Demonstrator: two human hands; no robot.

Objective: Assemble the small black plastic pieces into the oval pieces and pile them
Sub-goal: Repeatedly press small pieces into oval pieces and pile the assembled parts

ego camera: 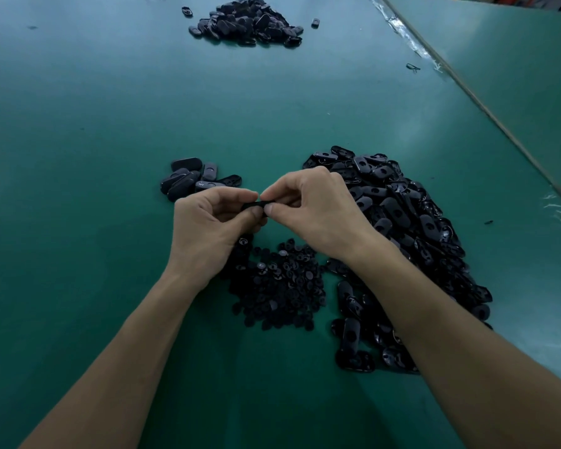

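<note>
Head camera looks down on a black oval plastic piece (255, 206) held between both hands, just above the green table mat (78, 124). Only a thin dark edge of it shows between the fingertips, so whether a small part already sits in it cannot be told. The left hand (208, 228) has its fingers curled, with thumb and forefinger pinching the left end of the piece. The right hand (311, 209) is curled the same way and pinches the right end, and the two thumbs almost meet.

Directly below the hands, nearer the person, lies a heap of small round black plastic pieces (279, 286), partly hidden by the left wrist. Just to its right spreads a large heap of black oval pieces (402, 228), reaching from beyond the right hand down beside the right forearm, which crosses its near edge. Just beyond the left hand sits a small cluster of black oval pieces (191, 178), touching one another.

Well apart, at the far end of the mat, is another pile of black oval pieces (246, 22), with a stray piece (187, 11) to its left and a second stray piece (315, 23) to its right. Along the right side a strip of clear tape (405, 37) runs diagonally by a seam, with a second green surface (499, 59) beyond it.
</note>
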